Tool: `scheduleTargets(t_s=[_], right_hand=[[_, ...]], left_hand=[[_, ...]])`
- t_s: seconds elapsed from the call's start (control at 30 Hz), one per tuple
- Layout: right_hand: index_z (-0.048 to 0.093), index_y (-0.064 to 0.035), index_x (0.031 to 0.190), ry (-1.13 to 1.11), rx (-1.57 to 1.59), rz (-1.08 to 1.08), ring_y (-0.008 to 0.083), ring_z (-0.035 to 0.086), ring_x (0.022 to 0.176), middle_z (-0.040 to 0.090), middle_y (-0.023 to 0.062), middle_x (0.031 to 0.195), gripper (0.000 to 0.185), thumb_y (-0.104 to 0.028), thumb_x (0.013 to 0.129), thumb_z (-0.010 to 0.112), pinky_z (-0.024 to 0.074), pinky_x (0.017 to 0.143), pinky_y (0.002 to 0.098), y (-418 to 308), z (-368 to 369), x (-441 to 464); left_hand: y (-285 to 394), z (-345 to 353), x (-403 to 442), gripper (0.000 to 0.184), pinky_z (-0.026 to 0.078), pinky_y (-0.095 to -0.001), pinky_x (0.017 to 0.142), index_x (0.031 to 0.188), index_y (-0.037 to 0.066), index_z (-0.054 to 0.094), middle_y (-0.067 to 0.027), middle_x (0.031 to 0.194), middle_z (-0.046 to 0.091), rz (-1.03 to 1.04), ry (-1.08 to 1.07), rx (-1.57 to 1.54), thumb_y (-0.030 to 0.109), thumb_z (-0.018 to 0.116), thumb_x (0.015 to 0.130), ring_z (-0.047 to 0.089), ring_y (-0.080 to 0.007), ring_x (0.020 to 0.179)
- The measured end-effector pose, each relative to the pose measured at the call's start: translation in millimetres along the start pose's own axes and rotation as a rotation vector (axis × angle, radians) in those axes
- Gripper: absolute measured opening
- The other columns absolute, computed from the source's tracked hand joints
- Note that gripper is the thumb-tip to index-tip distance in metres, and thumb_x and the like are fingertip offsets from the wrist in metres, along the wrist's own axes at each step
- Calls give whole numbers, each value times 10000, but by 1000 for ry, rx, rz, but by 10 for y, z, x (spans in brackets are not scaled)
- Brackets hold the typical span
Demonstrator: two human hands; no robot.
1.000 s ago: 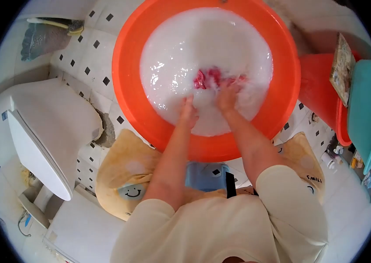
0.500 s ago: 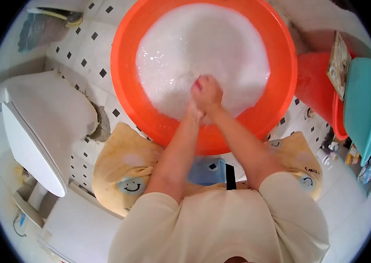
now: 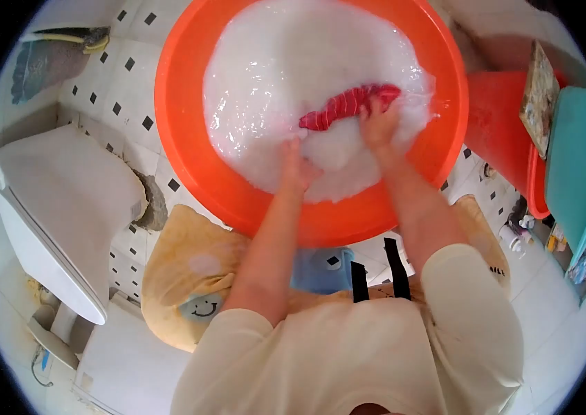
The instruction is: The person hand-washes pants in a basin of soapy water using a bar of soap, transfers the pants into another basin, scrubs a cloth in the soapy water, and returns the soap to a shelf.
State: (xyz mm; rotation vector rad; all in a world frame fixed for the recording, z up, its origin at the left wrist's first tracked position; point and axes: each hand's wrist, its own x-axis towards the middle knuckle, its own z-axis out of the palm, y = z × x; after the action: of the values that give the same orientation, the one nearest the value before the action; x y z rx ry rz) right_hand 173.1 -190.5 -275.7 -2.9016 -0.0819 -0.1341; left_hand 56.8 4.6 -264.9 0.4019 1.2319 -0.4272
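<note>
A red cloth (image 3: pixel 341 108) with pale stripes lies bunched lengthwise at the surface of cloudy, sudsy water in a large orange basin (image 3: pixel 199 176). My right hand (image 3: pixel 380 124) is closed on the cloth's right end, fingers over the fabric. Just below the cloth's left end, my left hand (image 3: pixel 296 162) is at the water with thumb and fingers apart, holding nothing that shows. Its lower part is partly hidden by the suds. Whether its fingertips touch the cloth I cannot tell.
A white toilet (image 3: pixel 65 207) stands at the left. On the right are a red tub (image 3: pixel 497 131), a teal basin (image 3: pixel 577 166) and a worn board (image 3: pixel 538 100). Behind the orange basin's near rim, a blue container (image 3: pixel 321 270) sits between my knees. Small bottles (image 3: pixel 511 237) stand at right.
My hands were pressed together over the water with a bit of red showing. Now they are apart, the right one further right, and the red cloth is stretched out in view.
</note>
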Motion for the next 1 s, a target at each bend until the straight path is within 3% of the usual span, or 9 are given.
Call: scheduleTargets(t_s=[0.13, 0.23, 0.27, 0.4, 0.53, 0.6, 0.77, 0.93, 1.0], right_hand=[[600, -42, 877, -335, 539, -44, 404, 381, 1127, 382, 248, 1234, 280, -133, 620, 665, 312, 962, 480, -746, -70, -470], [600, -41, 788, -476, 821, -287, 388, 398, 1100, 420, 186, 1207, 203, -124, 615, 667, 351, 923, 454, -1083, -620, -590], [599, -46, 758, -489, 833, -371, 380, 405, 1092, 433, 171, 1191, 171, -124, 622, 667, 360, 912, 440, -1188, -864, -590], [616, -75, 702, -564, 841, -466, 374, 460, 1032, 516, 143, 1082, 83, -134, 654, 648, 424, 830, 422, -1462, -1479, -737], [605, -130, 652, -8, 493, -132, 315, 546, 798, 569, 116, 920, 87, -200, 703, 591, 474, 667, 449, -1394, -828, -629], [625, -136, 693, -245, 266, 80, 301, 550, 799, 569, 100, 855, 75, -191, 713, 578, 483, 629, 446, -1265, -664, -200], [635, -95, 792, -108, -79, -597, 325, 526, 901, 563, 107, 901, 158, -234, 736, 585, 458, 770, 425, -486, -340, 398], [538, -75, 1101, -329, 139, 509, 366, 479, 991, 487, 216, 1067, 436, -394, 806, 568, 394, 874, 445, 148, -330, 486], [530, -79, 1120, -327, 86, 202, 371, 476, 993, 474, 218, 1099, 462, -376, 774, 606, 395, 884, 426, -2, -294, 232]], left_hand=[[133, 233, -179, 596, 444, -585, 701, 1240, 123, 371, -163, 1162, 505, -99, -141, 86, 524, 498, 818, 521, -397, 980], [309, 193, -140, 680, 431, -407, 861, 1303, 47, 314, -173, 1284, 410, 61, -312, -33, 458, 543, 812, 473, -270, 1093], [437, 237, -364, 522, 465, -302, 768, 1194, 12, 429, -135, 1100, 547, -76, -326, -2, 383, 529, 841, 554, -211, 916], [332, 500, -574, 345, 463, -308, 764, 1190, 53, 452, -137, 1102, 533, 201, -371, -95, 211, 464, 883, 538, -220, 939], [79, 610, -546, 297, 476, -325, 746, 1163, 69, 464, -121, 1091, 528, 167, -275, -15, 148, 416, 881, 541, -219, 932], [27, 635, -510, 283, 483, -334, 737, 1149, 76, 470, -113, 1085, 525, 150, -223, 47, 117, 392, 880, 543, -219, 928], [-29, 628, -523, 292, 511, -385, 722, 1164, 64, 424, -102, 1052, 499, 239, -78, 187, 167, 413, 892, 543, -235, 871], [-8, 295, -408, 609, 458, -527, 805, 1308, 94, 280, -182, 1355, 240, 104, 160, 127, 408, 530, 850, 406, -414, 1107], [-14, 389, -541, 663, 437, -546, 820, 1331, 138, 266, -187, 1381, 209, 108, 133, 103, 487, 529, 832, 366, -418, 1144]])
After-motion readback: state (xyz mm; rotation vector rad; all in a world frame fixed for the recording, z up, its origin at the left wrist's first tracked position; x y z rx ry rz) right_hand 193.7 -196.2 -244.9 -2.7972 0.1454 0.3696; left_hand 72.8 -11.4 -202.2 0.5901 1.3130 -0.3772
